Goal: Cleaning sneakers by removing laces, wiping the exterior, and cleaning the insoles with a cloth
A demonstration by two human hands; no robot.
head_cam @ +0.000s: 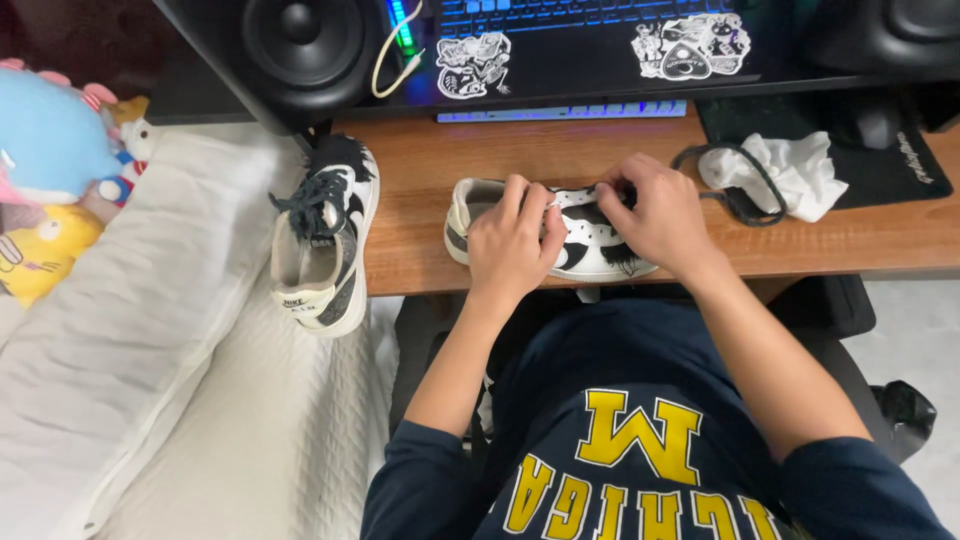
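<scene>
Both hands, left hand (515, 240) and right hand (655, 212), cover the sneaker (590, 255) (laces hidden).

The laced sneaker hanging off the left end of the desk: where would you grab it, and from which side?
Take the laced sneaker at its heel collar, coming from the near, bed side. The heel overhangs the desk edge with its opening facing up, so a grip can pinch the rim there. The toe lies farther back by the speaker, under loose black laces, which is harder to reach.
</scene>
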